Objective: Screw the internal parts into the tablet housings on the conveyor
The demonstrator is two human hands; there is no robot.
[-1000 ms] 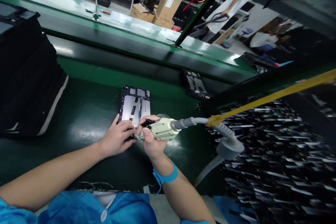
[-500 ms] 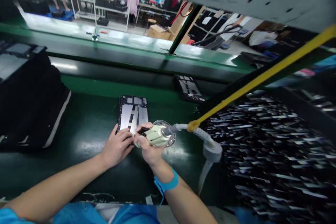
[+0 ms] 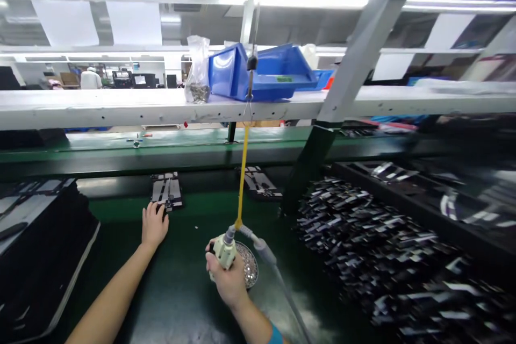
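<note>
My right hand (image 3: 229,279) grips a cream electric screwdriver (image 3: 223,251) that hangs from a yellow cord (image 3: 242,172), held over a round dish of screws (image 3: 249,267) on the green bench. My left hand (image 3: 154,224) reaches forward with fingers extended, touching the near edge of an open tablet frame (image 3: 166,192) lying on the conveyor belt. A second tablet frame (image 3: 259,182) lies further right on the belt.
A black stack of trays (image 3: 36,247) stands at the left. A large heap of small dark parts (image 3: 379,236) fills the right side. Above, a white shelf (image 3: 121,107) carries a blue bin (image 3: 262,72) and a bag of screws (image 3: 197,72). A grey slanted post (image 3: 358,48) crosses the shelf.
The view has tilted up. The tablet frame has slid away onto the belt under my left hand. My right hand has drawn the screwdriver back over the screw dish.
</note>
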